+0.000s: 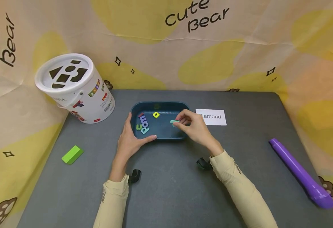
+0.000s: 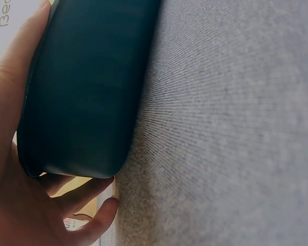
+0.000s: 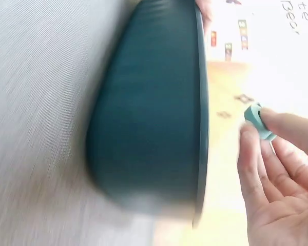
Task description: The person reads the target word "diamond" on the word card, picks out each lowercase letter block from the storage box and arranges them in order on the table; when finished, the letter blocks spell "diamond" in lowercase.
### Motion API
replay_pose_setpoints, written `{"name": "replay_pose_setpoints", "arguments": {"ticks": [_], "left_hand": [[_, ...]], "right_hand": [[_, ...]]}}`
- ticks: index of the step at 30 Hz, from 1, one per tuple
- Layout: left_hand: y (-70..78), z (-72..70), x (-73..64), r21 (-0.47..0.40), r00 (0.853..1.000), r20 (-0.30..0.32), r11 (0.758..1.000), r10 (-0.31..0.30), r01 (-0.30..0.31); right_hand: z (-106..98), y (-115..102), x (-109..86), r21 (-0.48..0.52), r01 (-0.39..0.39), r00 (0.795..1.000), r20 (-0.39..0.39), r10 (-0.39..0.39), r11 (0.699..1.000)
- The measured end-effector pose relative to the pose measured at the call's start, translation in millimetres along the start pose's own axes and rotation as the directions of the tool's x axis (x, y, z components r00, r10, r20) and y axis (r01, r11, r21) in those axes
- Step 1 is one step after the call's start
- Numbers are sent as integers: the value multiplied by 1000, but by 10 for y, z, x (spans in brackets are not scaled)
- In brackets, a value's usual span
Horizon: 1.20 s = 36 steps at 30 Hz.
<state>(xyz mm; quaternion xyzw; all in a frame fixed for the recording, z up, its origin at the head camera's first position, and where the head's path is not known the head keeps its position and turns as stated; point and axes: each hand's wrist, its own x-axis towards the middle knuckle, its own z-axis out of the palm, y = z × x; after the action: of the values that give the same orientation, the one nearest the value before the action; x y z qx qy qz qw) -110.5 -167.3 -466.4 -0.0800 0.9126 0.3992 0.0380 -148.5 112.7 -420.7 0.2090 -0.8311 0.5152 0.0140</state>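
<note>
My left hand (image 1: 128,139) grips the left end of a dark teal tray (image 1: 163,130), its thumb along the near rim and its fingers round the end wall. Over the right part of the tray, my right hand (image 1: 197,128) pinches a small light teal letter (image 3: 254,122) between thumb and index finger; its shape is partly hidden by the fingertips. In the tray's left part lie a purple letter m (image 1: 143,119), a green letter n (image 1: 138,127), a light blue letter d (image 1: 144,130) and other small letters. A yellow letter (image 1: 156,115) lies apart, nearer the middle.
A white card (image 1: 214,117) reading "diamond" lies right of the tray, partly behind my right hand. A white bucket (image 1: 78,91) with a shape-sorter lid stands back left. A green block (image 1: 72,155) is at the left, and a purple wand-like object (image 1: 301,172) lies far right.
</note>
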Motion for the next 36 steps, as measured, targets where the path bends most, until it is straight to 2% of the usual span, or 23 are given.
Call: {"name": "replay_pose_setpoints", "arguments": {"ticks": [3,7,10,14,18,23,28,32,36], "left_hand": [[-6,-1,0,0,1000,0,1000,2,-2],[-11,-3,-1,0,1000,1,1000,-1,1],[-12,-3,-1,-2,1000,1,1000,-2,2],[-21,1,0,-3,1000,-4,1000,5,-5],[-27,2,-6,-1,1000,-8,1000,13,-13],[-18,3,-15,-6,1000,-6,1000,12,-12],[-15,4,-18,-6,1000,-4,1000,9,-9],[-19,6,-16,-7,1000,-5,1000,11,-11],[-25,6,-10,-7,1000,-6,1000,10,-10]], "right_hand": [[-177,60,-113,29,-16,1000,-26,17,999],[-385,202,-236,-32,-57,995,-88,54,998],[-494,312,-306,-91,-142,983,-133,129,986],[-551,442,-378,-156,-256,964,-119,239,954],[-523,564,-430,-155,-362,932,-60,357,919],[-461,647,-453,-96,-487,873,-29,486,868],[-420,667,-434,-167,-519,854,-66,516,838],[-394,663,-419,-221,-520,853,-94,513,825],[-364,660,-411,-249,-503,864,-117,490,828]]}}
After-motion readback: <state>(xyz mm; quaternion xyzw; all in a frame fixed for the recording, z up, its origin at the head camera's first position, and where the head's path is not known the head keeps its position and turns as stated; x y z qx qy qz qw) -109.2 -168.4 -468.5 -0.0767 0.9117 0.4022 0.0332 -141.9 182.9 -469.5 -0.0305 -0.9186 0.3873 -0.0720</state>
